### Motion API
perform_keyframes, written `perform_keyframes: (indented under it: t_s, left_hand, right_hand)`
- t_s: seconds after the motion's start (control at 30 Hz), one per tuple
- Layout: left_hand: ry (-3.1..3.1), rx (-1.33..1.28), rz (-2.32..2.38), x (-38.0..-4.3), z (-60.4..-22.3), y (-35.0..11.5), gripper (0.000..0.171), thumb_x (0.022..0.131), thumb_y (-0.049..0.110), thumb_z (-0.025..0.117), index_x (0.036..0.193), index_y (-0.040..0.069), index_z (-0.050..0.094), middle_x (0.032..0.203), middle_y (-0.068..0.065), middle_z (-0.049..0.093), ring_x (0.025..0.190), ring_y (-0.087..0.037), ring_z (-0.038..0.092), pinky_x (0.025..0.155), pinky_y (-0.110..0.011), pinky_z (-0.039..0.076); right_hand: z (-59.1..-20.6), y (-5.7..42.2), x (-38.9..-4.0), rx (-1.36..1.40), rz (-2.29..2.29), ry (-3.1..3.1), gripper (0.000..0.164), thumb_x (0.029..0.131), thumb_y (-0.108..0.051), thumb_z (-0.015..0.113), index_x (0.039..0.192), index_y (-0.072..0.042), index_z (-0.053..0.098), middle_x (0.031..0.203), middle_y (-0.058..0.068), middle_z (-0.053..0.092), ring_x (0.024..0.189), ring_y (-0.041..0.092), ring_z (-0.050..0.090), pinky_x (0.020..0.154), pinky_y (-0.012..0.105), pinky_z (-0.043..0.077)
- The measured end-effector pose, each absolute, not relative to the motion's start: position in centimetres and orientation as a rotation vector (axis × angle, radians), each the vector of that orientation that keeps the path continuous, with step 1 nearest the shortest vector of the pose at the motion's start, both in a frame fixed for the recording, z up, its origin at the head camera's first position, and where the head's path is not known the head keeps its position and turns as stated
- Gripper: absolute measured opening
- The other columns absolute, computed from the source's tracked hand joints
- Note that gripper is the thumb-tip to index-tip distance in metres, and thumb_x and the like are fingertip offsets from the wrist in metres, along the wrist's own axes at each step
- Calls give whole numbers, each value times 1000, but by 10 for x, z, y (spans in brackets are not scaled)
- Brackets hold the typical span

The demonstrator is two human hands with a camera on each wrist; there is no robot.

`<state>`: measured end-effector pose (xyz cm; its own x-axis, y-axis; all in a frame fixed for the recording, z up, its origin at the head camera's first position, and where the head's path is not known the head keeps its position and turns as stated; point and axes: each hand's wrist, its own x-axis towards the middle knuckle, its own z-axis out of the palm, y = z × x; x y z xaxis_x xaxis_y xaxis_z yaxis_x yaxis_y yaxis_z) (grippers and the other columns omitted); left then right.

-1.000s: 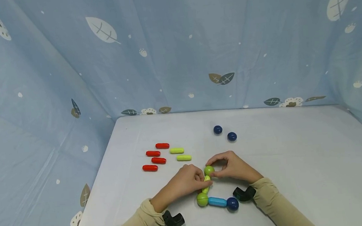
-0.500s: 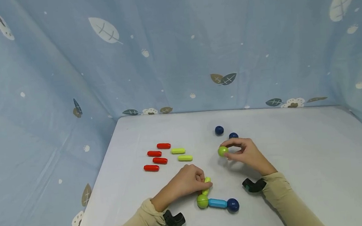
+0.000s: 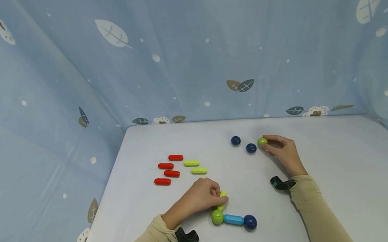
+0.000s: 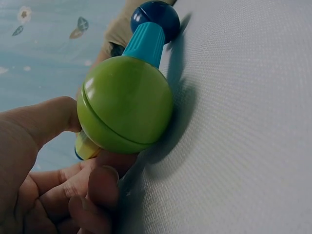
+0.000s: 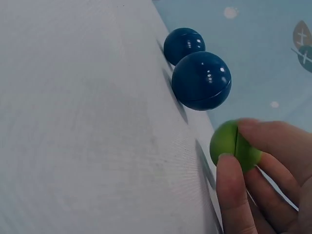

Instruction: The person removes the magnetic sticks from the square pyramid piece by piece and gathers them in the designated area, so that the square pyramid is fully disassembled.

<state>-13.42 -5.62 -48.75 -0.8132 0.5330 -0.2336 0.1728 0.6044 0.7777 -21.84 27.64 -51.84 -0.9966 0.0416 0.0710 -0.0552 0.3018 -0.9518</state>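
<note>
My left hand (image 3: 200,195) pinches a yellow-green rod (image 3: 223,199) near the front middle of the table. One end of that rod meets a green ball (image 3: 218,217), which joins a light blue rod (image 3: 234,219) ending in a dark blue ball (image 3: 250,222). In the left wrist view the green ball (image 4: 126,105) hides most of the yellow-green rod (image 4: 87,146). Farther back on the right, my right hand (image 3: 284,153) holds another green ball (image 3: 262,142) between thumb and fingers. The right wrist view has this ball (image 5: 231,146) close by the white table surface.
Two dark blue balls (image 3: 251,148) lie just left of the right hand. Several red rods (image 3: 165,165) and two yellow-green rods (image 3: 199,171) lie at the left of the white table (image 3: 339,154). A blue patterned curtain (image 3: 181,53) stands behind it.
My right hand has carried its green ball away from the end of the yellow-green rod, back and to the right, beside the dark blue balls. The left hand keeps its grip in place.
</note>
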Motion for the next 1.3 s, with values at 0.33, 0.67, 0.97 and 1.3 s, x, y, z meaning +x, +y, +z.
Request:
perform_keyframes:
  t_s: [0.33, 0.67, 0.97, 1.3]
  left_hand:
    - [2384, 583, 1103, -135, -486, -57, 35, 89, 31, 77, 61, 19, 60, 48, 15, 49, 48, 0, 46, 49, -17, 33]
    - [2380, 587, 1108, -135, -487, -58, 34, 89, 30, 78, 62, 19, 61, 47, 15, 49, 47, 0, 48, 50, -16, 34]
    - [2388, 632, 1090, -135, -487, -57, 34, 91, 32, 77, 63, 19, 60, 49, 15, 48, 49, 1, 47, 52, -16, 34]
    - [2546, 988, 1225, -129, -478, -53, 10, 90, 24, 81, 94, 16, 76, 81, 7, 61, 66, 1, 50, 60, -13, 43]
  right_hand:
    - [-516, 273, -216, 28, 1762, -2525, 49, 94, -23, 77, 136, -2, 64, 143, 22, 61, 110, -9, 59, 81, 15, 58]
    - [-515, 272, -216, 24, 1738, -2542, 50, 94, -28, 78, 137, -6, 65, 144, 18, 61, 114, -6, 58, 81, 14, 57]
    - [-516, 273, -217, -8, 1772, -2477, 52, 94, -25, 78, 138, -1, 63, 144, 21, 60, 114, -6, 59, 79, 16, 58]
    - [-517, 271, -217, -133, 1818, -2340, 48, 95, -26, 76, 136, -3, 64, 139, 10, 65, 116, -4, 61, 74, 18, 59]
